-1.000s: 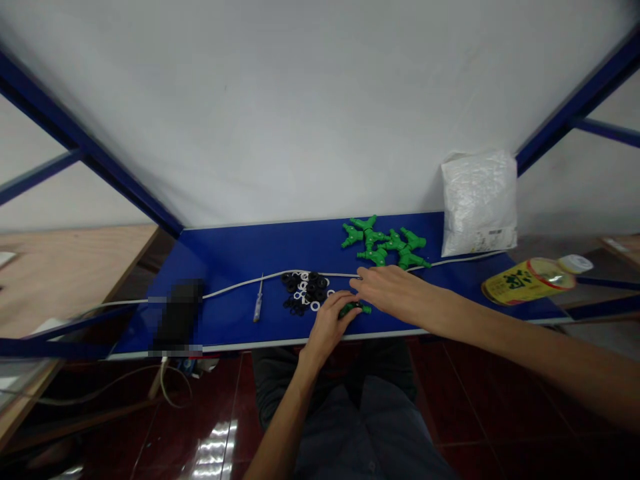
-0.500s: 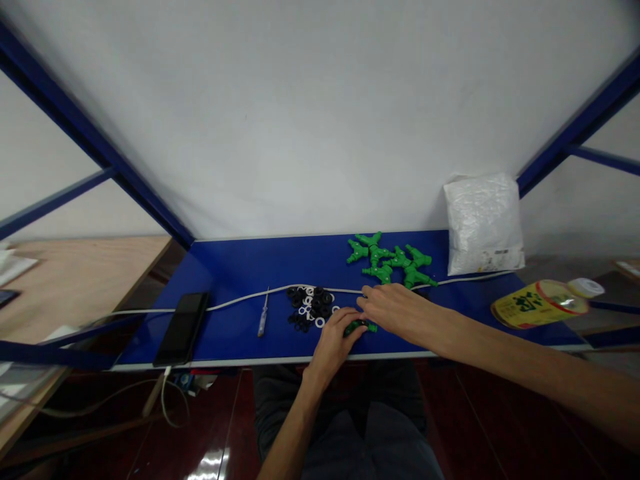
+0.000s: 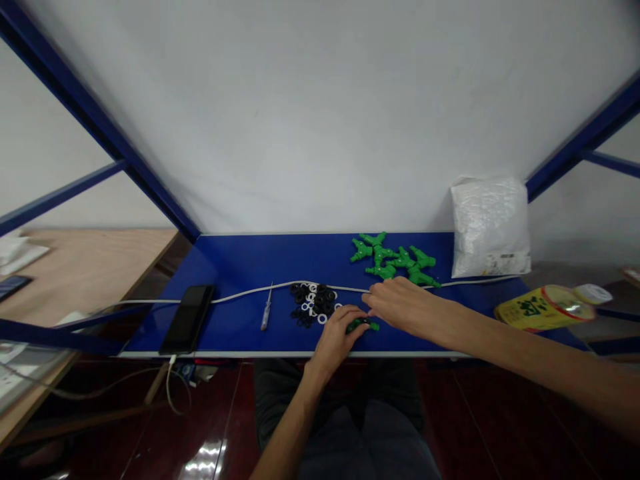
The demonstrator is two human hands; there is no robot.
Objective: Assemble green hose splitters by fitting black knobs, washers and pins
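At the front of the blue table, my left hand (image 3: 334,339) is closed around a green plastic hose fitting (image 3: 374,326), mostly covered by the fingers. A dark part shows on top of it. Just above the fitting's right end is my right hand (image 3: 400,301), its fingers pinched together. What lies between those fingertips is hidden. Beside my left hand is a loose pile of black rubber rings (image 3: 325,299) and white rings (image 3: 323,319). Several green Y-shaped hose fittings (image 3: 384,254) lie in a group beyond my right hand.
A small screwdriver (image 3: 267,312) lies left of the rings, and a black phone (image 3: 187,320) farther left. A white cable (image 3: 245,293) crosses the table (image 3: 240,257). On the right are a white plastic package (image 3: 490,227) and a yellow-labelled bottle (image 3: 545,308) lying tilted.
The view has shifted slightly. My right hand's fingers have come down a little, closer to the fitting in my left hand. The left hand keeps its grip.
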